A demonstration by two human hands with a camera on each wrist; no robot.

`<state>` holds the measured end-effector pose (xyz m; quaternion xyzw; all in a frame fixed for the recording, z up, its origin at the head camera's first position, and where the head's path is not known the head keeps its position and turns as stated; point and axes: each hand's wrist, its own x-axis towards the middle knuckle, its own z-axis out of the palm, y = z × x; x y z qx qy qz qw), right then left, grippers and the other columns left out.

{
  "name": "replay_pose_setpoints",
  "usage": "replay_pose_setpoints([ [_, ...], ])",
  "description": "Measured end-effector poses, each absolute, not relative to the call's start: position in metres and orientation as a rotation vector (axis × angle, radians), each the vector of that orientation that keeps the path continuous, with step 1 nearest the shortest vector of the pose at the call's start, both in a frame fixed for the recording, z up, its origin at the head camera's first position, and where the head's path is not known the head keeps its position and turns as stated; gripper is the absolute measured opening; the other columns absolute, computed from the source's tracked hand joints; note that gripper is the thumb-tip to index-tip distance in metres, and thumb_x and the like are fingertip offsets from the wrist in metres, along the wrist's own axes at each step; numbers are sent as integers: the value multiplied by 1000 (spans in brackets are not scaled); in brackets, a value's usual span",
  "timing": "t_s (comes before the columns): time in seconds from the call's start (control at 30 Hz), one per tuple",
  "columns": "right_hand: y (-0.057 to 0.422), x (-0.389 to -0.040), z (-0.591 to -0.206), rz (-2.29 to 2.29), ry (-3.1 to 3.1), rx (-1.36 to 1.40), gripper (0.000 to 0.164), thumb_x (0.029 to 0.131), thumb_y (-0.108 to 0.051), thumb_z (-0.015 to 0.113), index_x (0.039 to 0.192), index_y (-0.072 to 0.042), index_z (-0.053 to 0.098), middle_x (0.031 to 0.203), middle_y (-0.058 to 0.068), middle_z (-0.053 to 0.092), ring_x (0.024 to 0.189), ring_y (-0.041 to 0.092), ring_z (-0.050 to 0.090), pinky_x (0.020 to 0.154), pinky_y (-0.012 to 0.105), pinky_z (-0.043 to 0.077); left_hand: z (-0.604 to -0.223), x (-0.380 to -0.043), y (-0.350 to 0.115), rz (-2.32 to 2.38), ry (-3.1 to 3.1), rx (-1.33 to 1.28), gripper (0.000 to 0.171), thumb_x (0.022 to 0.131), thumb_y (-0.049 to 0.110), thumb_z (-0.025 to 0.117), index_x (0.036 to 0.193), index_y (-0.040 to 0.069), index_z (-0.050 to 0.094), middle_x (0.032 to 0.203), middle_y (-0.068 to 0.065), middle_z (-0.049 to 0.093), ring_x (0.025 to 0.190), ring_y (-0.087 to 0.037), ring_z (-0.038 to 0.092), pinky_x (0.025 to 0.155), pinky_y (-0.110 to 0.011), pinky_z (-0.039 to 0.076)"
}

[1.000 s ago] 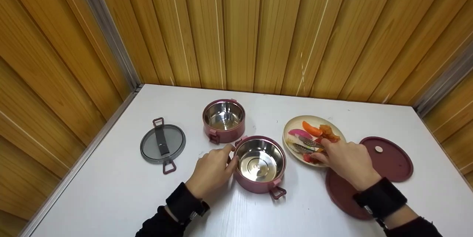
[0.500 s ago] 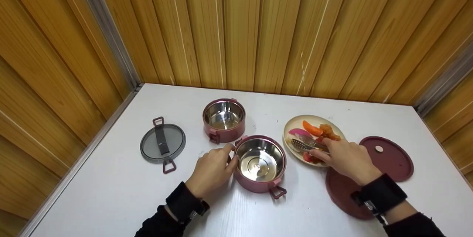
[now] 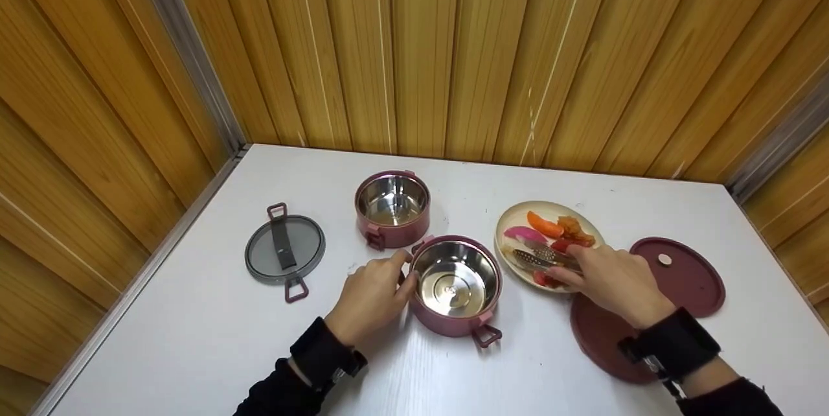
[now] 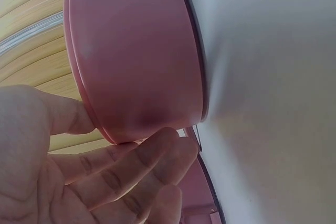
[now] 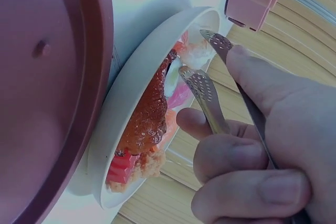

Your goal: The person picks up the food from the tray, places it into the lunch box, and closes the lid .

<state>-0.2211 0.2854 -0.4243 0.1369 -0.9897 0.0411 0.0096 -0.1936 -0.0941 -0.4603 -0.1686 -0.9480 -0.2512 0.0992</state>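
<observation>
My left hand (image 3: 372,299) holds the near round lunch box container (image 3: 450,325) by its left side, thumb at the rim and fingers along the outer wall. Its shiny steel inside shows nothing in it. My right hand (image 3: 615,280) grips metal tongs (image 5: 202,85) with perforated tips over a cream plate (image 3: 508,221). In the right wrist view the two tips stand apart with nothing clearly between them. The plate bears an orange piece (image 3: 545,225), a pink piece (image 3: 523,234), a glazed brown piece (image 5: 147,114), a crumbed piece (image 5: 149,163) and red pieces (image 5: 122,168).
A second steel-lined container (image 3: 395,234) stands behind the near one. To the left lies a grey lid (image 3: 256,247) with two clasps. Two dark red lids (image 3: 680,273) lie right of the plate, partly under the right forearm. Wood-patterned walls bound the white table (image 3: 168,338).
The tongs have shifted slightly over the plate, and the right hand has moved a little to the right. My left hand stays at the near container.
</observation>
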Motion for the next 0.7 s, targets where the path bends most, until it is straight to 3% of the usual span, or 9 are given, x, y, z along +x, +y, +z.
replay_pose_setpoints([
  [0.17,285,-222,-423,138,-3098,429,54,97,-59,72,117,-9,77,93,21,77,68,34,67,51,47,47,-460,-194,-94,-755,-2814,-497,23,105,25,65,122,11,70,81,0,76,74,-25,74,61,-44,57],
  [0.4,282,-223,-424,147,-3092,425,55,96,-58,73,122,-9,77,109,28,77,70,41,69,50,48,47,-459,-194,-94,-778,-2846,-481,26,106,28,64,125,11,70,82,1,75,75,-24,74,62,-44,57],
  [0.7,284,-222,-427,162,-3060,427,51,97,-58,72,117,-11,77,99,24,78,67,37,68,49,49,48,-458,-193,-94,-784,-2842,-483,25,105,26,65,124,10,69,84,-1,77,76,-25,75,64,-45,57],
])
